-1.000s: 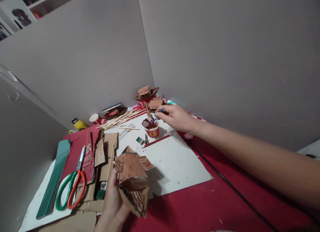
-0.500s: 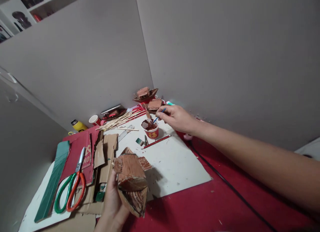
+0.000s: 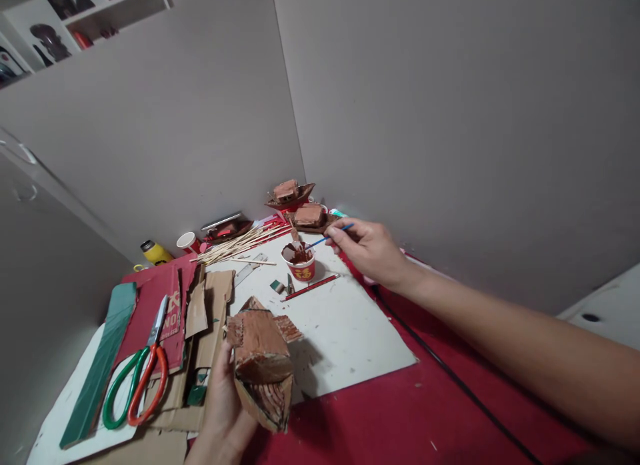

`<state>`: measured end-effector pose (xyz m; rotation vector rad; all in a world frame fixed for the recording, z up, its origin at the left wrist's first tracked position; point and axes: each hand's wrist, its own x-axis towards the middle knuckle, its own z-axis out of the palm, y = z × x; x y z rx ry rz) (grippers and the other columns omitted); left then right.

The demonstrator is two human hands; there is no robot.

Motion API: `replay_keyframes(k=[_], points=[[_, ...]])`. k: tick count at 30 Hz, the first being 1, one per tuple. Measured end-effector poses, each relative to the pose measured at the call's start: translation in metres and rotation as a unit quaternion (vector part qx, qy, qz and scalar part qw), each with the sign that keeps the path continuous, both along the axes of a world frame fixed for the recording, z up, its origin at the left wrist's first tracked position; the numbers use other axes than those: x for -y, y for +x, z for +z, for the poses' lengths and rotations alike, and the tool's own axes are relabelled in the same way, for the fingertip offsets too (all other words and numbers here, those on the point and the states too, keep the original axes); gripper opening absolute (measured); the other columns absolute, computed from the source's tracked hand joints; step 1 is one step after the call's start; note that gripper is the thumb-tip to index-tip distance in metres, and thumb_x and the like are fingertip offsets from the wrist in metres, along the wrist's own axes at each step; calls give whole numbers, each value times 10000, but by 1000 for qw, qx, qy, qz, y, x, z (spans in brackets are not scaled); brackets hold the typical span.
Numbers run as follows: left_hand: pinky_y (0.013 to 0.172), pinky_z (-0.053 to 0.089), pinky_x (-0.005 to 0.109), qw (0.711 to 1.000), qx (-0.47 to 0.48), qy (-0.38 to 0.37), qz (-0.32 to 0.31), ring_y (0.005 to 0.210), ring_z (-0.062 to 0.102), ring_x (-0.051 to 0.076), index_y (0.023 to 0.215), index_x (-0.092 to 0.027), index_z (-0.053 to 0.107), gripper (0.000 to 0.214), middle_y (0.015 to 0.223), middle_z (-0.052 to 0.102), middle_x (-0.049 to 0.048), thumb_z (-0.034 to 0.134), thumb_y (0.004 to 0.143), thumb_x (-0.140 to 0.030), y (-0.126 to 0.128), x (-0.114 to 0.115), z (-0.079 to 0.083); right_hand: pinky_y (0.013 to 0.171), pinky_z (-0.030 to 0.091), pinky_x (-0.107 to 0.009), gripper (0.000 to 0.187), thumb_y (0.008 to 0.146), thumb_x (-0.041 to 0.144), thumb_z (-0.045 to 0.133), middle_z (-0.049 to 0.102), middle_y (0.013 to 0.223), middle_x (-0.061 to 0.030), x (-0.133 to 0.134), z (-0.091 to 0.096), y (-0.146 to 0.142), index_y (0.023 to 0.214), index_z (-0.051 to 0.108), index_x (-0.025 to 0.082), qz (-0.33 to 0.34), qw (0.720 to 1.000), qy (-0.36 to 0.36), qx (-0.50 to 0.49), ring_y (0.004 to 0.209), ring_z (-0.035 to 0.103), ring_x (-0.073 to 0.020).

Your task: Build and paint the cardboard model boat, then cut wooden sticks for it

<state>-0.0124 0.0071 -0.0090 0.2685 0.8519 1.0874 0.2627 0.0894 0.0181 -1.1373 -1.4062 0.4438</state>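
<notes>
My left hand (image 3: 225, 391) grips a cardboard model boat (image 3: 263, 348) from its left side, near the front of the table. Its roof is painted reddish brown, and the near end shows bare cardboard with brown streaks. Between the thumb and fingers of my right hand (image 3: 367, 245) is a thin blue paintbrush (image 3: 330, 235). The brush slants down to the left, its tip inside a red and white paper cup (image 3: 301, 271) smeared with brown paint. In front of the cup lie a red and black pencil (image 3: 313, 287) and a small green and white block (image 3: 277, 287).
Scissors (image 3: 145, 368) with green and red handles lie on cardboard pieces (image 3: 215, 318) at the left. Several wooden sticks (image 3: 240, 241) lie behind. Finished-looking model boats (image 3: 290, 193) stand by the wall. A yellow bottle (image 3: 155, 251) and another paper cup (image 3: 189, 241) stand back left. A black cable (image 3: 450, 371) crosses the red table.
My right hand has shifted right and slightly down, and the brush now lies at a flatter slant with its tip still in the cup. The boat stays in my left hand, nearly unmoved.
</notes>
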Motion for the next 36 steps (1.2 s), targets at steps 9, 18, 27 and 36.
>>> replay_keyframes(k=[9, 18, 27, 36], points=[[935, 481, 480, 1000, 13, 12, -24, 936, 705, 293, 1057, -119, 725, 329, 975, 764, 139, 512, 895, -309, 2, -1, 2, 379, 402, -177, 289, 780, 446, 662, 656, 642, -20, 1, -7, 12, 746, 575, 173, -17, 966, -71, -250, 454, 537, -84], [847, 530, 429, 998, 1, -54, 34, 726, 726, 245, 906, -99, 745, 376, 749, 772, 102, 435, 935, -311, 10, -2, 9, 386, 448, -152, 247, 709, 376, 739, 648, 620, 7, 14, 2, 9, 735, 603, 171, 73, 897, -152, -409, 453, 538, -66], [798, 549, 355, 998, 18, -62, 18, 629, 718, 199, 1020, -66, 711, 390, 668, 760, 69, 452, 940, -346, 11, 1, 9, 404, 474, -151, 259, 761, 427, 746, 675, 593, -10, 64, 13, -25, 743, 667, 181, 266, 875, -167, -368, 438, 583, -83], [775, 548, 311, 998, 49, -35, -25, 733, 726, 193, 1010, -91, 733, 447, 853, 778, 109, 389, 955, -371, 6, 0, -2, 486, 528, -166, 197, 863, 377, 656, 705, 664, -17, 81, 17, -31, 785, 682, 197, 288, 918, -85, -258, 521, 635, -95]])
